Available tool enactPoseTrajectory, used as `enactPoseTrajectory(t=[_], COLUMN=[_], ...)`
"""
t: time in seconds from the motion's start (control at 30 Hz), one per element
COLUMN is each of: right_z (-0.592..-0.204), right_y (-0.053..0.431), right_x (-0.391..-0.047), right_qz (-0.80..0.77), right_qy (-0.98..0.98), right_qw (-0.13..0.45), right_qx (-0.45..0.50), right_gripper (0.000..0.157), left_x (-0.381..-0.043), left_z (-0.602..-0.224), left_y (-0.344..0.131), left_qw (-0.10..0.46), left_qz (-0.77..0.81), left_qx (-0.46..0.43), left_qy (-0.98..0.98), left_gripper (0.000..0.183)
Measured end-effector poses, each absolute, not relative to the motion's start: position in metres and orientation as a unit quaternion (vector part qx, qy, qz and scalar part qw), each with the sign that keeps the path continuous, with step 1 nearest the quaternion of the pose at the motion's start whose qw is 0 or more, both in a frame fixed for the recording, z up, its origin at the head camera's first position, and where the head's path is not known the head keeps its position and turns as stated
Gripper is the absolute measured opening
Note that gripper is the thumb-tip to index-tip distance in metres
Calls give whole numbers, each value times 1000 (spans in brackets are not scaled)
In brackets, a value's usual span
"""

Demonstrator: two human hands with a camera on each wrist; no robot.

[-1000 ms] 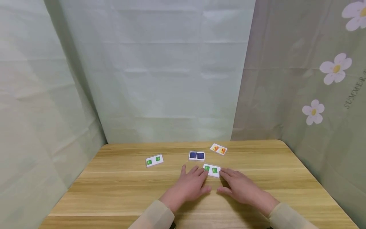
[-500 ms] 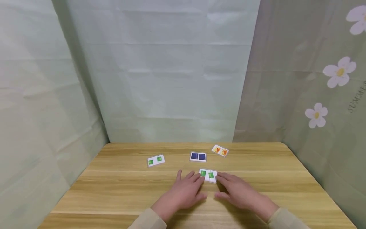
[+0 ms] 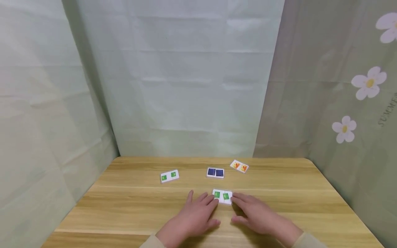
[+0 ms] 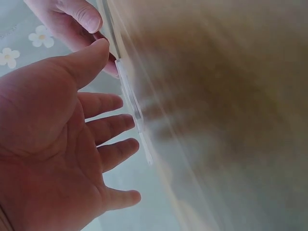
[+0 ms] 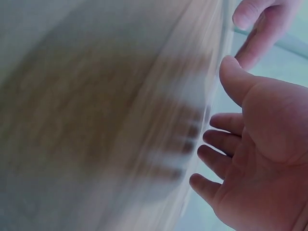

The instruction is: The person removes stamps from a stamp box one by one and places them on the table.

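Left hand (image 3: 196, 216) and right hand (image 3: 258, 214), straight-fingered, are touching opposite ends of white rectangular card with 2 green squares (image 3: 221, 197), lying between on wood-grain counter (image 3: 124, 203). Pressing lightly, evenly should suit.

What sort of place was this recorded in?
Probably a small screened-off table spot, perhaps set up for filming: creased sheets hang behind and on both sides of a wood-grain table, with printed flowers on the right side. The room beyond cannot be seen.
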State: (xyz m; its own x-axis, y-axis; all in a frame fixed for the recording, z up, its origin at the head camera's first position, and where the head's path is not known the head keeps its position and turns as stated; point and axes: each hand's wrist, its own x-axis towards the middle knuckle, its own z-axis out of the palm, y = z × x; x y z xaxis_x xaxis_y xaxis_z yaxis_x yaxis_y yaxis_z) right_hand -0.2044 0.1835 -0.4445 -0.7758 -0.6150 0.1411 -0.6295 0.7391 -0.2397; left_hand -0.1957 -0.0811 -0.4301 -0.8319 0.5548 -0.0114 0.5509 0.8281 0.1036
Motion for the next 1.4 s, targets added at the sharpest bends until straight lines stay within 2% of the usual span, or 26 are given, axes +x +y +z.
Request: enactPoseTrajectory(t=[0.77, 1.1, 1.23, 1.4], right_z=[-447, -442, -446, -447], right_y=[176, 176, 178, 182], right_x=[-201, -200, -200, -204], right_qz=[135, 158, 167, 190], right_qy=[-929, -930, -929, -928], right_qw=[1, -35, -17, 14], right_qx=[343, 330, 329, 320], right_gripper=[75, 73, 73, 73], left_x=[-184, -187, -187, -192], left_z=[-429, -430, -431, -431], left_y=[-99, -102, -104, -105], left_qw=[36, 53, 40, -5], left_qz=[69, 76, 84, 89], left_qx=[301, 304, 304, 305], left_qy=[950, 948, 948, 948], left_gripper=[71, 68, 67, 66])
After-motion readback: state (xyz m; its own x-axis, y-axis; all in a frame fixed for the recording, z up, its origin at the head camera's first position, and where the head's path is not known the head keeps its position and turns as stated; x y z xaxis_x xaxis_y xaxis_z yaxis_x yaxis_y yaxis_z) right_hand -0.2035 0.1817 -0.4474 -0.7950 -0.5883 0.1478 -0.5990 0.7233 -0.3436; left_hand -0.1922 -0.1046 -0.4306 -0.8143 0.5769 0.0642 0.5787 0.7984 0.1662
